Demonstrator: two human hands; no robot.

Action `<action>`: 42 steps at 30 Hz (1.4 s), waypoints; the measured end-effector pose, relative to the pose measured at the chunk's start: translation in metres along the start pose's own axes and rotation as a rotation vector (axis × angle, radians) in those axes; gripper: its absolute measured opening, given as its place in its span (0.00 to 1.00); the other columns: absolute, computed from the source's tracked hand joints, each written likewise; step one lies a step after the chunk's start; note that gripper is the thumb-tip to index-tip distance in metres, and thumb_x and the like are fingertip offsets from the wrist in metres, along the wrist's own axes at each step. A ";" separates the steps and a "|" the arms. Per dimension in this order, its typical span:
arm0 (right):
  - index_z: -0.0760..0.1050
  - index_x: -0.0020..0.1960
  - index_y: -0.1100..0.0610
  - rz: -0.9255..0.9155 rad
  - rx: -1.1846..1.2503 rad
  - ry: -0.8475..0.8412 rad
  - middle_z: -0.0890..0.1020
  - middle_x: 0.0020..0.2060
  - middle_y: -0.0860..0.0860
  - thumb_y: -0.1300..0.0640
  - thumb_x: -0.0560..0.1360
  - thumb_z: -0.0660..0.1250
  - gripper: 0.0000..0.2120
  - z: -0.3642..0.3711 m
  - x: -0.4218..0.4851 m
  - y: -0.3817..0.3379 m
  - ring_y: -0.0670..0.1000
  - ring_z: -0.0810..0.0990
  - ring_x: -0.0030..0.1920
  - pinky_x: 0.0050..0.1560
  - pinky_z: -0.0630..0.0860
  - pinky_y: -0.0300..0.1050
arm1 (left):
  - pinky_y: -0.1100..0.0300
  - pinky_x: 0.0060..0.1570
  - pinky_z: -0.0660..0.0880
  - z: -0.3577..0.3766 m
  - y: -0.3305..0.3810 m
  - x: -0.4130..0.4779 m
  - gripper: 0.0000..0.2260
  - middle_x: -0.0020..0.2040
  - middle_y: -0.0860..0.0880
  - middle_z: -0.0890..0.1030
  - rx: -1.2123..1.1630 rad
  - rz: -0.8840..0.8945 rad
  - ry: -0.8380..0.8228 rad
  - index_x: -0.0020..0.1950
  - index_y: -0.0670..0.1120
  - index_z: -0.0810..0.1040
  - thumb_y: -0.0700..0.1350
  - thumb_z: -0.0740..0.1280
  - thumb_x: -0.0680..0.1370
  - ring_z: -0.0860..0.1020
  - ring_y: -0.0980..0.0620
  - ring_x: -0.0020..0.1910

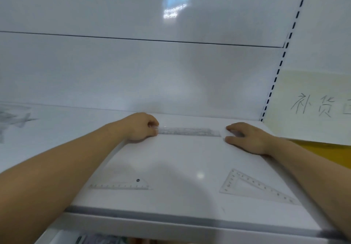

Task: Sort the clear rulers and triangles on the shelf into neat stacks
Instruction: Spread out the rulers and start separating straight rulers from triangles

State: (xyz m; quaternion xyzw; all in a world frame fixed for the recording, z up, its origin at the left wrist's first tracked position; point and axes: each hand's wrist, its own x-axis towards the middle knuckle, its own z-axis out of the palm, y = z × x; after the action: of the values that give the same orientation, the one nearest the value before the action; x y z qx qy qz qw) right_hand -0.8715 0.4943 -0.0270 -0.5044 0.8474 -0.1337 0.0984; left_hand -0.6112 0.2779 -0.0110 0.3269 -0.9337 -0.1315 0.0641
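The clear ruler (188, 131) lies flat along the back of the white shelf (180, 160), between the person's two hands. The left hand (141, 128) has its fingers curled round the ruler's left end, pinching it. The right hand (247, 137) rests on the shelf with relaxed, spread fingers just beside the ruler's right end; contact is hard to make out. A clear triangle (252, 186) lies near the front right. A second clear triangle (123, 185) lies front left, beside the left forearm. A handwritten paper sheet (313, 107) hangs at right.
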 end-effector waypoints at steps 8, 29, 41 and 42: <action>0.65 0.71 0.44 -0.069 0.007 0.049 0.66 0.71 0.45 0.37 0.75 0.60 0.27 0.006 0.007 0.008 0.49 0.63 0.71 0.71 0.59 0.47 | 0.66 0.52 0.66 -0.001 0.001 0.000 0.12 0.55 0.55 0.78 -0.015 0.045 -0.015 0.61 0.53 0.78 0.44 0.65 0.77 0.75 0.56 0.52; 0.61 0.74 0.48 -0.334 -0.267 -0.091 0.62 0.74 0.49 0.34 0.75 0.58 0.32 -0.004 0.035 -0.204 0.53 0.61 0.73 0.72 0.58 0.50 | 0.56 0.69 0.62 -0.052 -0.094 -0.117 0.23 0.73 0.54 0.66 0.143 -0.245 0.033 0.71 0.55 0.67 0.56 0.65 0.77 0.66 0.51 0.70; 0.58 0.75 0.51 -0.623 -0.265 -0.104 0.63 0.74 0.52 0.37 0.77 0.57 0.31 0.100 0.034 -0.512 0.54 0.62 0.73 0.69 0.60 0.48 | 0.57 0.63 0.64 -0.136 -0.280 -0.293 0.21 0.73 0.52 0.66 0.080 -0.496 0.163 0.70 0.54 0.68 0.54 0.64 0.77 0.68 0.49 0.69; 0.58 0.75 0.51 -0.644 -0.265 -0.105 0.63 0.74 0.52 0.37 0.77 0.56 0.31 0.107 0.034 -0.533 0.55 0.62 0.73 0.69 0.60 0.48 | 0.57 0.64 0.64 -0.140 -0.292 -0.303 0.21 0.73 0.52 0.66 0.075 -0.505 0.169 0.70 0.53 0.68 0.53 0.64 0.77 0.68 0.49 0.69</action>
State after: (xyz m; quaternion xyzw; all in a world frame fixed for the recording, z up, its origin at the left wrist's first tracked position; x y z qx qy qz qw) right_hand -0.4138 0.2080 0.0448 -0.7602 0.6488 -0.0204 0.0284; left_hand -0.1727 0.2200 0.0287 0.5616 -0.8180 -0.0811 0.0949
